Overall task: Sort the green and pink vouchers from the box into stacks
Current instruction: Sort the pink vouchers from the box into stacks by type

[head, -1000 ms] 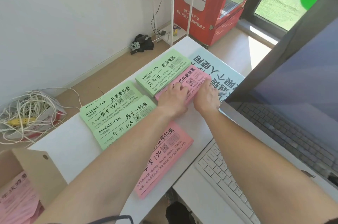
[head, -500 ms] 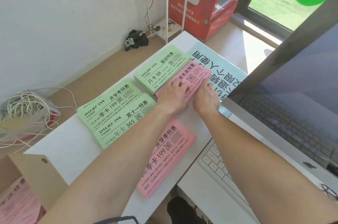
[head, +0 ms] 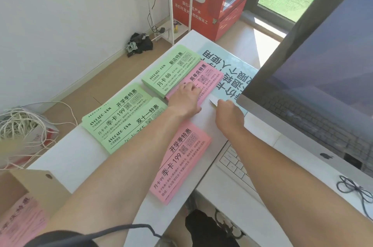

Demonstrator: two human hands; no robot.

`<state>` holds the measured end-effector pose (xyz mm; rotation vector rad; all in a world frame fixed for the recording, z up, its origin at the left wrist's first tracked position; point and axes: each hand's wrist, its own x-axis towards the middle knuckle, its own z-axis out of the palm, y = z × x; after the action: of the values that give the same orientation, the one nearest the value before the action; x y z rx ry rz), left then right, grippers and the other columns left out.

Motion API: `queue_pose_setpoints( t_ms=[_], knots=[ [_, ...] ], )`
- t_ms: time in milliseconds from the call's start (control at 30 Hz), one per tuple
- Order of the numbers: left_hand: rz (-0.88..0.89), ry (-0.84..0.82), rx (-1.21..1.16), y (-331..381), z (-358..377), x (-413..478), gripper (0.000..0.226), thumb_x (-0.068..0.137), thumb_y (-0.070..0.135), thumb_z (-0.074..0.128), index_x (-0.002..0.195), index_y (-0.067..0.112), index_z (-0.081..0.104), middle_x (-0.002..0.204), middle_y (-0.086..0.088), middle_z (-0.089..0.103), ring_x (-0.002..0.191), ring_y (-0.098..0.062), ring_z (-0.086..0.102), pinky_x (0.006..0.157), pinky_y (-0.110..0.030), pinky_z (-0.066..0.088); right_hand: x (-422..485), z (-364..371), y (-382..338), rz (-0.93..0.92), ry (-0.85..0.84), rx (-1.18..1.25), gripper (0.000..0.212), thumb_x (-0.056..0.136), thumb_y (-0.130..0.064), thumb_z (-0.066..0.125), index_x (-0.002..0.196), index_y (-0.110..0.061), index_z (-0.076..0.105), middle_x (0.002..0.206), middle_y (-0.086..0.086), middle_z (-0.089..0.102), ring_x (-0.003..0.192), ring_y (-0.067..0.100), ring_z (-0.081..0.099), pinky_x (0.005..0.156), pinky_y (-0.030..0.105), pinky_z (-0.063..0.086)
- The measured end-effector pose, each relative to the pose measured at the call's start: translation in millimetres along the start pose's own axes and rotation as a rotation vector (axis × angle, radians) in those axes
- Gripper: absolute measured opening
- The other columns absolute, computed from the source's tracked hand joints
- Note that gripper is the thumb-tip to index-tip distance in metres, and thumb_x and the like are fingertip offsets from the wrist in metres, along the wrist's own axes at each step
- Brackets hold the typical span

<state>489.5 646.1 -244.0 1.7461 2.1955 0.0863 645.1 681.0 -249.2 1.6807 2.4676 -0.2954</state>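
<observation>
Your left hand [head: 184, 103] lies flat, fingers fairly straight, on the near end of the far pink stack [head: 203, 77]. Your right hand [head: 230, 115] sits just beside that stack's corner, over the counter [head: 66, 158], with its fingers curled. A pale sliver shows at its fingertips, and I cannot tell whether it holds anything.

The sorted vouchers lie in five piles:
- the far green stack [head: 173, 69], touching the far pink one
- the middle green stack [head: 119, 109] and the near green stack [head: 139, 125], side by side
- the near pink stack [head: 181, 158], close to the counter's front edge

More pink vouchers [head: 18, 220] wait in the cardboard box [head: 38, 186] at lower left.

Expect these to handle as thin, light paper slips, floppy singly and probably slick against each other. A pile pressed only from above will likely shear and fan out. To square one, brace your flat palms against its long sides rather than pushing on the top sheet. To lift a bundle, pinch it across a long edge near the middle, thumb under and fingers over, so the ends droop evenly. A single slip can be pinched at a short end, but it will sag.
</observation>
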Motion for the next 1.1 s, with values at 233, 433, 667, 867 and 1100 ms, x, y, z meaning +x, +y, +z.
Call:
queue_pose_setpoints(
  t_ms=[233,433,667,867,1100],
  knots=[
    [-0.017,0.036,-0.178,-0.3,-6.2,-26.3,0.051,0.094,0.028,0.059,0.144,0.019,0.05,0.149,-0.003,0.043,0.137,-0.024,0.043,0.108,-0.045,0.042,-21.0,-0.4,10.6,-0.174,0.012,-0.083,0.022,0.086,0.004,0.052,0.1,-0.011,0.06,0.089,0.005,0.045,0.075,0.028,0.051,0.062,0.034,0.04],
    [-0.003,0.093,-0.214,4.7,-4.7,-48.0,0.039,0.095,0.027,0.056,0.134,0.021,0.057,0.14,-0.001,0.051,0.132,-0.021,0.045,0.103,-0.043,0.043,-40.1,-5.8,23.9,-0.062,-0.026,-0.122,0.037,0.088,0.005,0.051,0.117,-0.014,0.06,0.113,0.01,0.054,0.099,0.03,0.059,0.068,0.035,0.043],
    [0.084,0.028,-0.196,44.6,14.2,-54.1,0.034,0.097,0.029,0.056,0.13,0.023,0.061,0.135,0.0,0.053,0.127,-0.021,0.048,0.099,-0.042,0.045,-58.1,-1.2,49.4,0.048,0.012,-0.143,0.037,0.09,0.0,0.051,0.123,-0.015,0.06,0.122,0.009,0.056,0.118,0.029,0.051,0.076,0.036,0.043],
    [0.139,-0.003,-0.113,74.0,37.4,-50.4,0.039,0.098,0.025,0.052,0.136,0.026,0.057,0.134,-0.002,0.056,0.128,-0.024,0.047,0.099,-0.041,0.045,-69.7,-1.1,63.9,0.125,0.004,-0.065,0.033,0.092,-0.006,0.047,0.12,-0.013,0.062,0.117,0.008,0.062,0.113,0.029,0.056,0.074,0.035,0.039],
    [0.188,-0.086,0.018,90.0,52.7,-37.7,0.046,0.096,0.019,0.051,0.139,0.035,0.055,0.13,-0.003,0.054,0.125,-0.026,0.045,0.094,-0.041,0.046,-88.4,1.6,75.5,0.266,-0.04,0.023,0.029,0.097,-0.017,0.043,0.123,-0.014,0.058,0.129,0.009,0.051,0.12,0.029,0.047,0.084,0.039,0.04]
  ],
)
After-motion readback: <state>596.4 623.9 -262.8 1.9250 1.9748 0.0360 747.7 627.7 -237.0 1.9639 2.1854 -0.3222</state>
